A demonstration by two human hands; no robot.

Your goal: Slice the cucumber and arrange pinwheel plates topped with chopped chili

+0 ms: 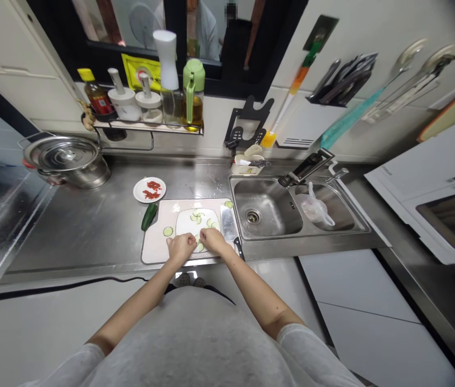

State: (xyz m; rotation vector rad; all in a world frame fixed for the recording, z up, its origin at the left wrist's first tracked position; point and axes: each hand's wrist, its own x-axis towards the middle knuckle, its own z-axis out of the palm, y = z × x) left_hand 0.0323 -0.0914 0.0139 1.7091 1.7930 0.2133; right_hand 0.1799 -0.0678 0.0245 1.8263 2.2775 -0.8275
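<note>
Both hands are down at the near edge of the white plate (pixel 182 227), which sits on the cutting board (pixel 153 248) at the front edge of the worktop (pixel 90 231). The left hand (pixel 181 246) and right hand (pixel 212 239) are almost touching. The fingers of both are curled in over a cucumber slice lying between them, but it's too small to tell whether either one is really pinching it.

The cucumber slices (pixel 197 216) look thin, wet and very light, so I'd guess slippery and a bit floppy. They probably stick flat to the plate. Best bet is to lift one by its rim with the fingertips and not press down on the middle.

Counts:
- around seven or eight slices on the plate (they overlap, so that's rough)
- two loose slices on the board, one near its left side (pixel 168 231) and one at the far right corner (pixel 229 204)
- one leftover cucumber end (pixel 149 216), just off the board's left edge
- one knife (pixel 228 226), lying flat along the right edge
- one small dish (pixel 138 194) of chopped red chilli behind the board
- one lidded pot (pixel 66 158), far left
- a sink (pixel 267 188) with two basins, a plastic bag (pixel 316 209) in the right one
</note>
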